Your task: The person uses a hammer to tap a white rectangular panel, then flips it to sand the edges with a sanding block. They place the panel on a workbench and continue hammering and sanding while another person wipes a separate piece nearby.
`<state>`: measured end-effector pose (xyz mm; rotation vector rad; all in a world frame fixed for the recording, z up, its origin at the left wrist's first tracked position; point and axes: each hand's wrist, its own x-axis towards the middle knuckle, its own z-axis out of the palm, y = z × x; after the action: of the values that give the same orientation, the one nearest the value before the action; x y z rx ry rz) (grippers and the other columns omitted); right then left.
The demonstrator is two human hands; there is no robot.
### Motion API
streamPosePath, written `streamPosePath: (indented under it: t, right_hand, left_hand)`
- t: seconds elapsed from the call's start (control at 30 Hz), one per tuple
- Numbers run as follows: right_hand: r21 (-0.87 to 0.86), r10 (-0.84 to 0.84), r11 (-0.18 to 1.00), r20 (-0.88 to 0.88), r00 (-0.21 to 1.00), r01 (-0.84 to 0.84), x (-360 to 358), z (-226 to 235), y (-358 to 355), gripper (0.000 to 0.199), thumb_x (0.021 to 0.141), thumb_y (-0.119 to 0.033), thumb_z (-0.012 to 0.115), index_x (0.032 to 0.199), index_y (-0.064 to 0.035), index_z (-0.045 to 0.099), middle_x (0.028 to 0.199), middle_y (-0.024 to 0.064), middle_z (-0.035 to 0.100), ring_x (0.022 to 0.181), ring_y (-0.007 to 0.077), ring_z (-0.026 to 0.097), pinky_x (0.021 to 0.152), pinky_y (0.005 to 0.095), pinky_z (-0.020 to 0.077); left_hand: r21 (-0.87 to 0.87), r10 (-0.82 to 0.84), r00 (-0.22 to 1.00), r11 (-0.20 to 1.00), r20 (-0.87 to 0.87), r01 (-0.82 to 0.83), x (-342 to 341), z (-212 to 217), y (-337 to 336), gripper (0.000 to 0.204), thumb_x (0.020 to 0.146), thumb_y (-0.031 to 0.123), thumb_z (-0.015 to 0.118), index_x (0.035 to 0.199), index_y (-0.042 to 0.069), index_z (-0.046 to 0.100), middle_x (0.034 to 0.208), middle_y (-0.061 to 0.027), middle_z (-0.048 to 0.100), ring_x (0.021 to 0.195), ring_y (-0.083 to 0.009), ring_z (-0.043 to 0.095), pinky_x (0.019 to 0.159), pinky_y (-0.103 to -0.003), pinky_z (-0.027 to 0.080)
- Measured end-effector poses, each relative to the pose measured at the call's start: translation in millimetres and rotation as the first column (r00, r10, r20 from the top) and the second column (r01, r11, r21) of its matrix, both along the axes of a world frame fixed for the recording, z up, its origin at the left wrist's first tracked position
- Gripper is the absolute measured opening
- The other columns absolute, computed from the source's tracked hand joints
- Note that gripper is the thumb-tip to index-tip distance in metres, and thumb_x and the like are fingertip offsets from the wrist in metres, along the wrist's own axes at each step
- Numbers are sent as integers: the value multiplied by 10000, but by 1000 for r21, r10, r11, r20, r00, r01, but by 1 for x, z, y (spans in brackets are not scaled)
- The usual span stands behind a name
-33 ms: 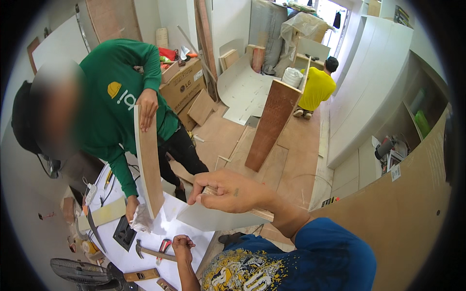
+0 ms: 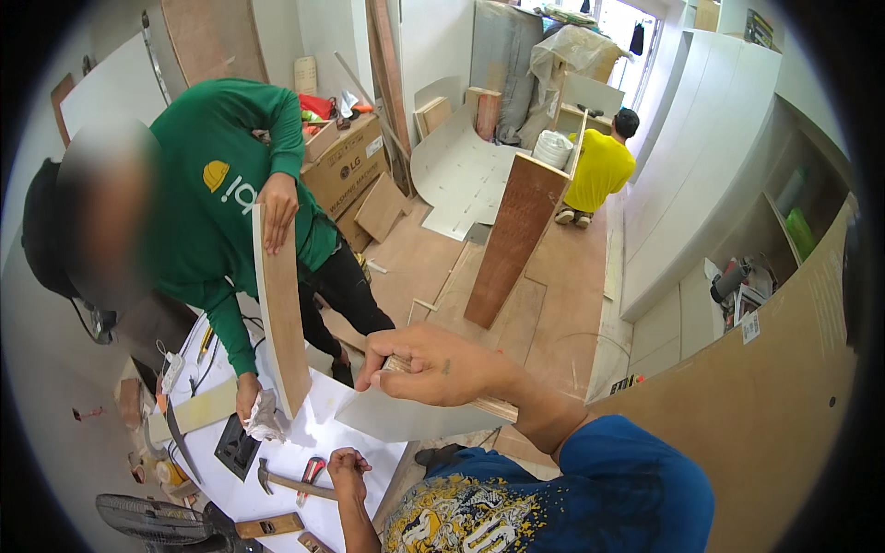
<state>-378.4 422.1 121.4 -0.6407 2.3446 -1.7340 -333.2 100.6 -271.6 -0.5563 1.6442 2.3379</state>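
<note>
My right hand (image 2: 429,367) is closed over the upper edge of a white-faced plywood board (image 2: 415,417), which stands tilted above the white table (image 2: 318,470). Layered wood shows along the board's edge beside my fingers. Lower down, my left hand (image 2: 348,472) hovers by the table's right side with its fingers curled in; whether they hold anything is hidden. Near it lie a claw hammer (image 2: 300,483) and a red utility knife (image 2: 312,472). Across the table, a co-worker in green steadies an upright wooden board (image 2: 282,313) with one hand and holds a crumpled white cloth (image 2: 265,417) in the other.
A black fan (image 2: 171,525) and a wooden plane (image 2: 269,525) are at the lower left. Beyond stands a tall brown plywood piece (image 2: 516,240), with a person in yellow (image 2: 599,172) crouching behind it. A large brown panel (image 2: 737,405) leans at the right. Cartons (image 2: 346,170) stand behind the co-worker.
The co-worker's hand with the white cloth has shifted slightly on the table. My hands and the board in my right hand look unmoved.
</note>
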Motion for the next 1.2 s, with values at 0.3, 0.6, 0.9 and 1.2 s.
streamPosePath:
  t: [0.3,0.6,0.9,1.2]
  right_hand:
    - [-61,-9,998,-26,1000,7,-3,0,9,245,946,-259,626,991,-25,680,1041,122,789,887,204,705,779,361,548]
    - [-166,-32,984,146,989,56,-15,-17,6,151,1029,-199,656,1034,-54,699,1113,63,774,956,141,708,838,299,570]
    - [-169,-89,980,121,989,109,-14,-13,0,195,980,-188,635,1014,4,639,1111,209,766,1006,203,694,932,343,525]
    - [-166,-59,983,86,995,73,-26,-18,-1,176,970,-161,622,994,13,631,1091,242,759,1127,282,674,1062,418,464]
  left_hand:
    - [-18,-53,993,998,104,55,-6,16,23,151,1044,170,626,923,79,628,689,-26,581,547,-168,610,486,-327,553]
    - [-265,15,995,964,95,11,0,-5,3,272,1056,201,523,816,80,562,702,-42,508,568,-165,499,538,-375,506]
    - [-30,125,989,992,74,-124,34,8,-13,259,912,-25,655,1157,53,623,877,-21,609,634,-115,584,579,-300,541]
    - [-44,164,984,986,64,-161,45,0,-10,139,887,-32,752,990,37,689,809,-17,674,637,-99,601,543,-262,507]
